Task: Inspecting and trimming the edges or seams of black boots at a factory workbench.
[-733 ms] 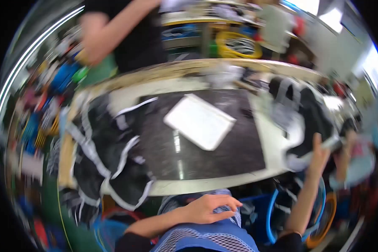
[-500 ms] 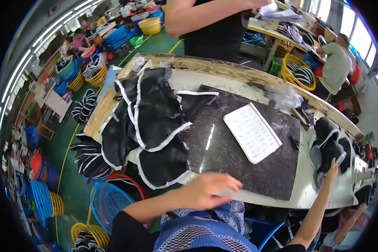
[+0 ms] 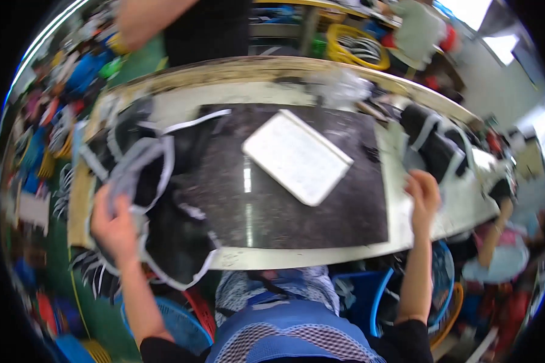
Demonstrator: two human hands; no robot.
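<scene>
Hands have spread wider, the left (blurred) now touching grey material.

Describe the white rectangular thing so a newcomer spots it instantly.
Find the pale worktable, then the dark flat slab across its middle. On the slab, set askew, lies a white tray-like rectangle. Its pale face sets it apart from the black, white-edged pieces by the left hand.

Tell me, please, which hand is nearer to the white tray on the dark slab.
Right. The right hand is just beyond the dark slab, to the right of the white tray; the left hand is farther off to its left, at a grey piece.
</scene>
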